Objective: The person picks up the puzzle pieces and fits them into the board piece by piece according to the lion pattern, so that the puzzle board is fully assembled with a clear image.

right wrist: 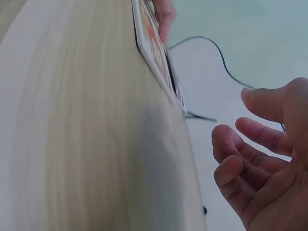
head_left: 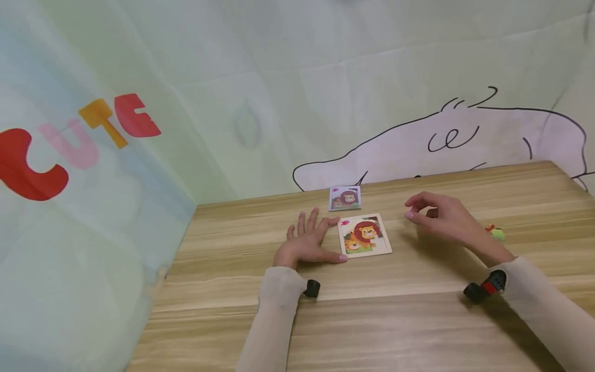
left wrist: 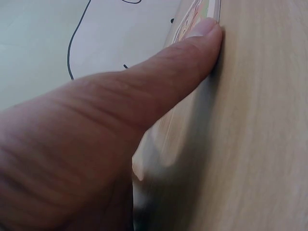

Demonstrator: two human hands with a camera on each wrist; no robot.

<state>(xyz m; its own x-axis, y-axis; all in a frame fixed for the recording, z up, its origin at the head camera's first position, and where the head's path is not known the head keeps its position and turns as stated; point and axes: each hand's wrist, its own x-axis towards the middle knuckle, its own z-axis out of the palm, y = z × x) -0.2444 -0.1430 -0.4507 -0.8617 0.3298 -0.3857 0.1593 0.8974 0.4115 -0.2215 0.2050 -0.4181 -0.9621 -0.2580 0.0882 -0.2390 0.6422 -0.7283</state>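
Observation:
A small square jigsaw puzzle (head_left: 364, 235) with a lion and a smaller orange animal lies flat on the table, its lower right part bare and pale. Spread along its left side, my left hand (head_left: 310, 238) touches the frame with thumb and index finger near two corners. The left wrist view shows the thumb straight against the puzzle's edge. My right hand (head_left: 441, 217) hovers to the right of the puzzle, fingers loosely bent and holding nothing. In the right wrist view its thumb (right wrist: 264, 103) stands apart from the fingertips.
Behind the puzzle lies a picture card (head_left: 345, 198) with the same lion scene, near the back edge of the wooden table (head_left: 372, 330). Red and green puzzle pieces (head_left: 497, 234) lie partly behind the right wrist. A printed cloth backdrop (head_left: 260, 93) stands behind the table.

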